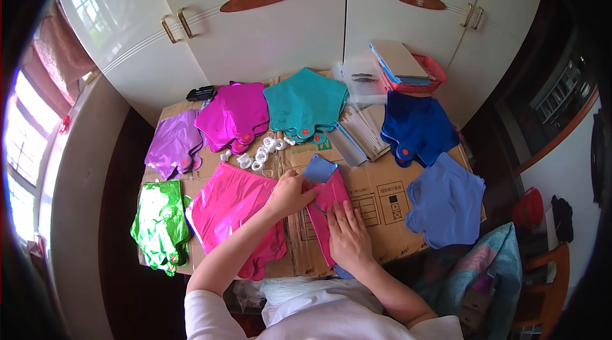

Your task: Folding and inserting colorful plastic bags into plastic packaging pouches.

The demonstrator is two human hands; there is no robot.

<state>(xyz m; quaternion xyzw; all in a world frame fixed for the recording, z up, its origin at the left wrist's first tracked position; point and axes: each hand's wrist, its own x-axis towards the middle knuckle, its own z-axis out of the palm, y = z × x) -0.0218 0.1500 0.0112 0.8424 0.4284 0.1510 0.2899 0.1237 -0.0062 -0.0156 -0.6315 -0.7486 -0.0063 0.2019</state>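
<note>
A pink foil balloon (pixel 336 186), folded into a narrow strip, lies on the cardboard in front of me. A light blue foil piece (pixel 320 169) sticks out from its far end, and a bit of blue shows at the near end. My left hand (pixel 290 196) is closed, its fingertips pinching the strip's left edge. Flat across the lower part of the strip rests my right hand (pixel 349 235), fingers stretched out and holding nothing. Left of the strip, partly under my left forearm, spreads a stack of flat pink foil balloons (pixel 233 203).
Flat foil balloons lie around the cardboard (pixel 376 238): green (pixel 159 222), lilac (pixel 172 142), magenta (pixel 233 114), teal (pixel 306 104), dark blue (pixel 417 124) and light blue (pixel 446 203). White ribbon rolls (pixel 260 155), a box of white sticks (pixel 366 136) and a red basket (pixel 433 72) stand farther back.
</note>
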